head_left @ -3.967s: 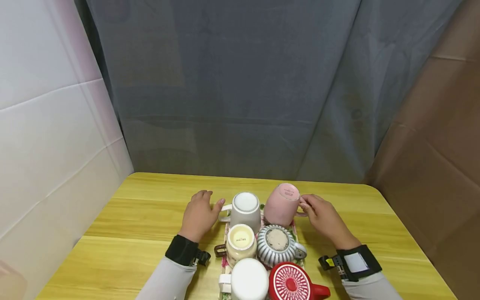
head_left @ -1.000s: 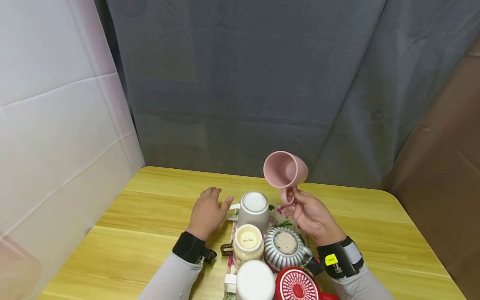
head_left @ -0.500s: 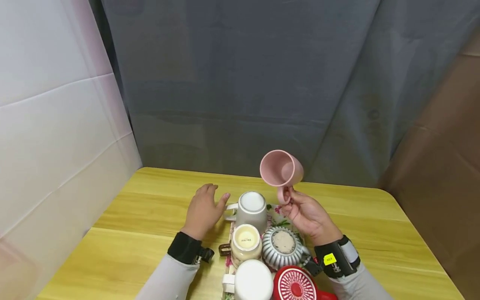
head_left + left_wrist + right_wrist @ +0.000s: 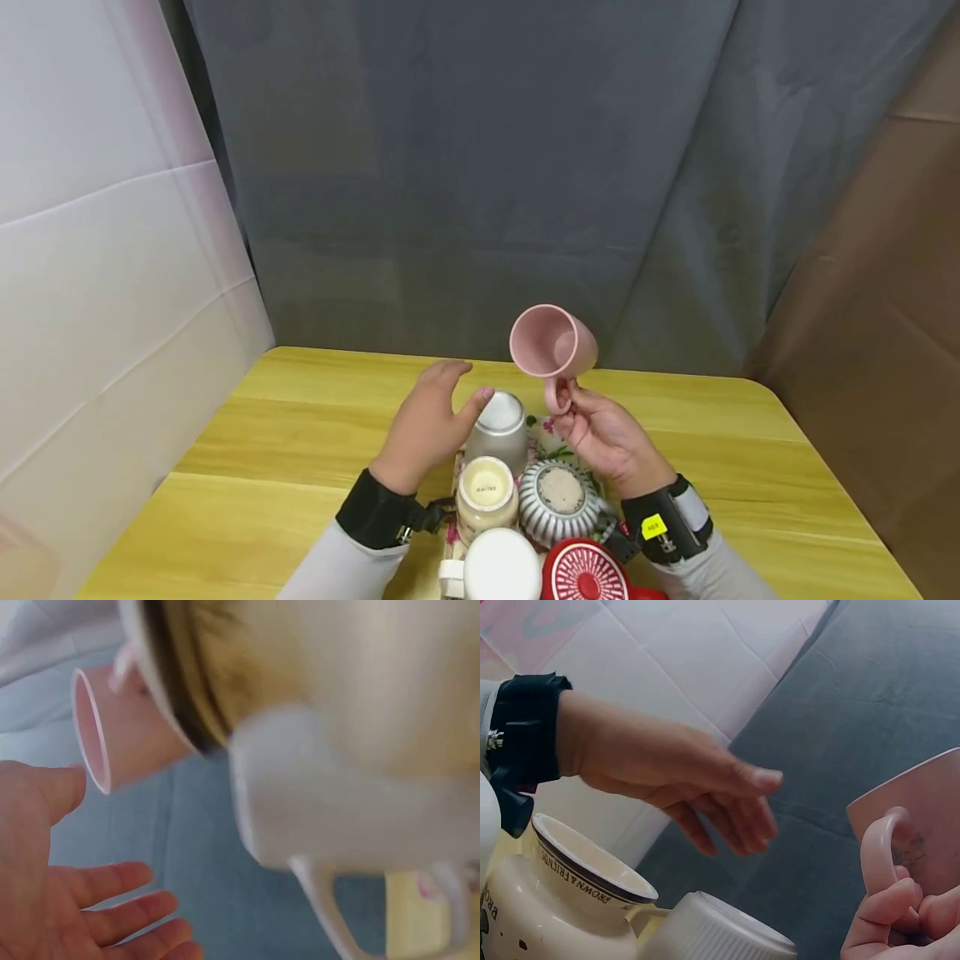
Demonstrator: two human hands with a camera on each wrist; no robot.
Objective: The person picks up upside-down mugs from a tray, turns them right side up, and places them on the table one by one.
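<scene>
Item one: I see my right hand (image 4: 603, 437) pinching the loop handle of a matte pink mug (image 4: 553, 343), fingers curled round it. The mug hangs in the air above the far end of the tray, tipped on its side, its open mouth turned left towards my left hand. The right wrist view shows the same handle (image 4: 881, 851) between my curled fingers.

Item two: my left hand (image 4: 429, 425) hovers with fingers spread and relaxed, holding nothing, just above and beside a smooth white ceramic mug (image 4: 498, 429) that stands upside down, flat base up.

Item three: a floral-print tray (image 4: 542, 433) carries the rest, all upturned. A cream glazed mug with a dark brown handle (image 4: 485, 493) shows a printed maker's mark on its base. Beside it sits a grey-and-white ribbed round mug (image 4: 558, 498) with a speckled unglazed foot. Nearest me are a plain white mug (image 4: 501, 568) and a red mug with a white radial pattern (image 4: 587, 575), both cut by the frame edge.

Item four: the bench (image 4: 285, 433) is yellow wood-grain laminate with rounded corners. A grey cloth backdrop (image 4: 480, 167) hangs behind it, a white panel (image 4: 97, 250) stands to the left, and brown cardboard (image 4: 885, 292) to the right.
</scene>
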